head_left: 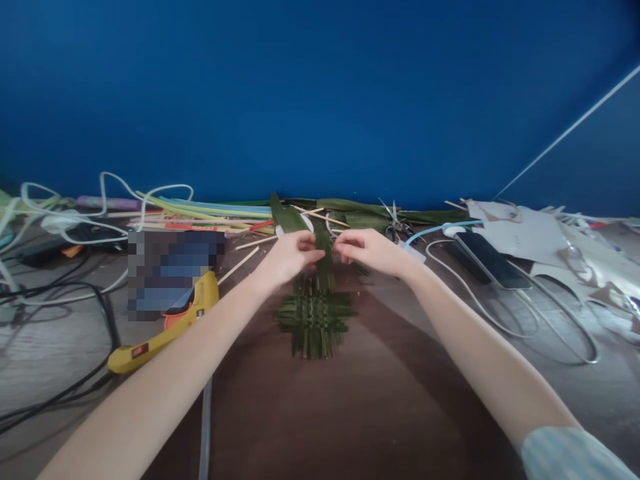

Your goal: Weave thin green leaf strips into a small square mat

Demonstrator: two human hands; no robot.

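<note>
A green leaf strip (325, 263) stretches away from me between my two hands. My left hand (293, 255) is closed at its left edge, the thumb lying against the leaf. Just right of the strip, the fingertips of my right hand (370, 250) come together in a pinch; whatever they hold is too small to make out. Nearer to me, a woven mat of green leaf strips (316, 317) lies flat on the brown table (320, 407), its loose ends sticking out on the sides and front.
A yellow glue gun (150, 347) lies left of my forearm, its cord trailing towards me. Scissors (395, 223), thin sticks (250, 243) and long leaves (345, 205) lie along the blue wall. Phone (493, 260), white cable (465, 307) and paper (520, 230) are at right; tangled cables (105, 293) at left.
</note>
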